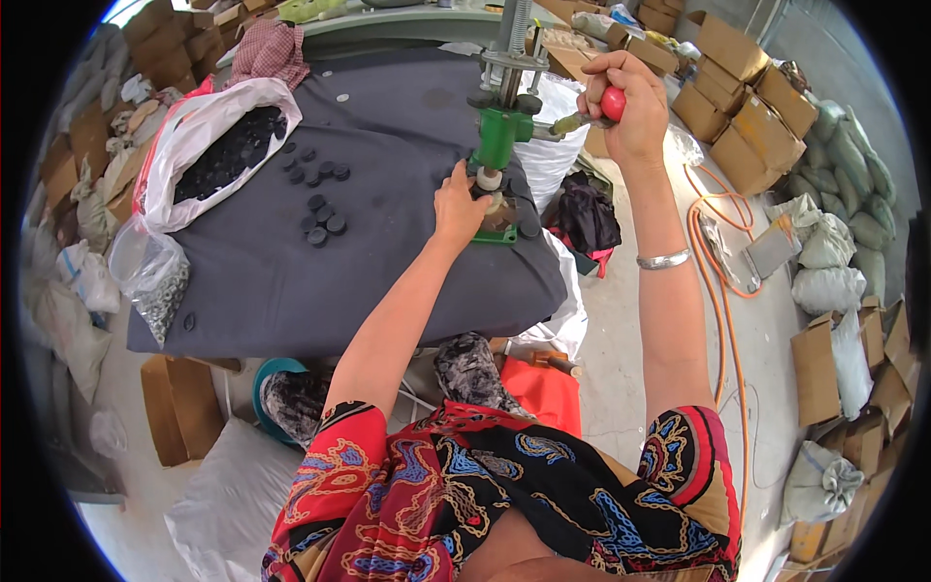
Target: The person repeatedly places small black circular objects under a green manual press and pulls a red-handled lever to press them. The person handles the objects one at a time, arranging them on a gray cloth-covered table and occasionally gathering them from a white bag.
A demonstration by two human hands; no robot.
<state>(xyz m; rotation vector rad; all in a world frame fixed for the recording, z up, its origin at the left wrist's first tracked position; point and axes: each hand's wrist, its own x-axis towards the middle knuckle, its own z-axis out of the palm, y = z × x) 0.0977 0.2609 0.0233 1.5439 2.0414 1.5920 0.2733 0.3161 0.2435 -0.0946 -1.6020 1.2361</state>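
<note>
Head cam: a green hand press (497,136) stands on the cloth-covered worktop (388,291). Right hand (628,107) is up to the right of the press, fingers wrapped round the red knob (613,103) on its lever (567,124). Left hand (456,211) is at the foot of the press, fingers right by the ram (488,178); can't tell if they're pinching anything. I'd guess it's the setting-a-part-under-the-ram step, so next calls for clearing those fingers, then pulling the lever. Loose black discs (317,218) lie left of the press; farther left, a white sack (160,184) of black pieces (228,155) and a clear bag (145,247) of small metal bits (167,296). Right of the press, an orange hose (694,228) snakes over the floor (611,320), cardboard boxes (732,107) stacked beyond.
</note>
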